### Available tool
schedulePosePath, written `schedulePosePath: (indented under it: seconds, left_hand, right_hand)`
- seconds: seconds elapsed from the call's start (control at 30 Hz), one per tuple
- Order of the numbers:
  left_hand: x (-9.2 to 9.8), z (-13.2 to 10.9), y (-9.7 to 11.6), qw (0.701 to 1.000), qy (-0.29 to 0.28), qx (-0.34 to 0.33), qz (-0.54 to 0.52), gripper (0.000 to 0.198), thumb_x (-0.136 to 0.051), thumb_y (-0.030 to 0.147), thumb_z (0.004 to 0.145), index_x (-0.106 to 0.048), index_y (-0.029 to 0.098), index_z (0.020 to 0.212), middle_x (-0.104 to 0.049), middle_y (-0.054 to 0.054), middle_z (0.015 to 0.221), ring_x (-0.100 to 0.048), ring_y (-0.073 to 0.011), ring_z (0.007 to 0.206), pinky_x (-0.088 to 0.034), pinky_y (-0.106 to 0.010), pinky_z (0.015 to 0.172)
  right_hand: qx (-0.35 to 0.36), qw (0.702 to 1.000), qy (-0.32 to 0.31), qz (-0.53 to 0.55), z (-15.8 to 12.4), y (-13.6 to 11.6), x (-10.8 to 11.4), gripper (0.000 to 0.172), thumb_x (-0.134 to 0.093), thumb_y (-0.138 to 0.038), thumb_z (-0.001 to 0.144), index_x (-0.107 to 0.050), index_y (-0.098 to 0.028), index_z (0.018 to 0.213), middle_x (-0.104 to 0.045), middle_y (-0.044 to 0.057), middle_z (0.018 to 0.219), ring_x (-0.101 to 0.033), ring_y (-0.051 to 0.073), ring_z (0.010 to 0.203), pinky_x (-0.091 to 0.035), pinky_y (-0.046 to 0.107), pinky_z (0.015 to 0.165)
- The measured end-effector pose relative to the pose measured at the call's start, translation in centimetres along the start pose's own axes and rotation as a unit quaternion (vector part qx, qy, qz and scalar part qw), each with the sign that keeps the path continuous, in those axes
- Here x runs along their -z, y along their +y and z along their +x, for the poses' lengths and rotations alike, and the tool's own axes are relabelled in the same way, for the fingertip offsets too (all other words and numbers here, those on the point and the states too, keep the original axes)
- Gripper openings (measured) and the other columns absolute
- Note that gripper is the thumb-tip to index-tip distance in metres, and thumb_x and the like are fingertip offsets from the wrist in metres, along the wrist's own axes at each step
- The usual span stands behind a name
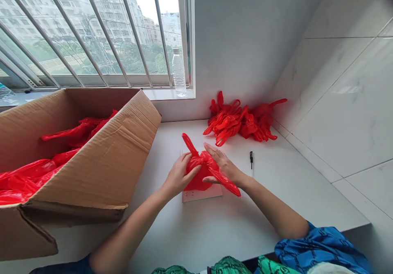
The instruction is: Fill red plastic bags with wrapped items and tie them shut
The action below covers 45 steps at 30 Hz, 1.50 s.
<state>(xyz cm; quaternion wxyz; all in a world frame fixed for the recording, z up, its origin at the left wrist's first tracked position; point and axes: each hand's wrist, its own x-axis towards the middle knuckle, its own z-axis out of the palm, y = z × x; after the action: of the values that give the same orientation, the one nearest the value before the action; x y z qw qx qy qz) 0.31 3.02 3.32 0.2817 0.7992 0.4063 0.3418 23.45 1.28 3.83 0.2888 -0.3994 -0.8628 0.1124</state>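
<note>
A red plastic bag (pixel 196 180) with a knotted top sits upright in front of me, one handle end sticking up and the other slanting down to the right. My left hand (pixel 181 174) grips its left side, fingers behind and thumb across the front. On the other side my right hand (pixel 225 167) has its fingers stretched out and apart, touching the bag. What the bag contains is hidden. Under it lies a flat white object (pixel 202 195) with small dark marks, mostly covered.
To the left stands a large open cardboard box (pixel 101 163) with red plastic bags (pixel 37 176) inside. A pile of red bags (pixel 233 118) lies against the back wall. A black pen (pixel 251 159) rests on the white table (pixel 172 233). On the windowsill is a clear bottle (pixel 178 73).
</note>
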Motion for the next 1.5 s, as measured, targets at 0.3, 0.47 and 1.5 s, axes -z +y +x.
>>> schedulePosePath:
  seconds: [0.3,0.47,1.5]
  left_hand:
    - [-4.4,-1.5,-4.4,0.966,-0.024,-0.091,0.242,0.059,-0.043,0.041,0.099,-0.036,0.013,0.151,-0.041,-0.016,0.154,-0.033,-0.0296,0.147,-0.028,-0.051,0.12]
    - [-5.0,-1.7,-5.0,0.963,-0.037,-0.088,0.253,0.061,-0.042,0.042,0.1,-0.034,0.012,0.152,-0.038,-0.015,0.157,-0.029,-0.0272,0.149,-0.025,-0.048,0.122]
    - [-2.4,-1.6,-2.7,0.997,0.023,-0.035,-0.062,0.027,-0.05,0.036,0.098,-0.066,0.021,0.114,-0.06,-0.011,0.13,-0.058,-0.0246,0.118,-0.049,-0.041,0.102]
  right_hand:
    - [-0.041,0.994,-0.036,-0.095,-1.3,2.0,-5.1,0.105,-0.063,-0.06,0.084,-0.006,-0.016,0.161,-0.027,0.017,0.162,-0.021,0.031,0.151,-0.023,0.057,0.122]
    - [-0.048,0.993,-0.054,-0.089,-1.8,2.6,-5.9,0.107,-0.065,-0.062,0.083,-0.007,-0.018,0.161,-0.028,0.016,0.162,-0.021,0.031,0.152,-0.023,0.055,0.122]
    - [-0.088,0.991,0.006,0.098,-1.2,1.5,-2.5,0.048,-0.068,-0.048,0.086,-0.064,-0.023,0.126,-0.068,0.01,0.121,-0.062,0.027,0.115,-0.044,0.05,0.107]
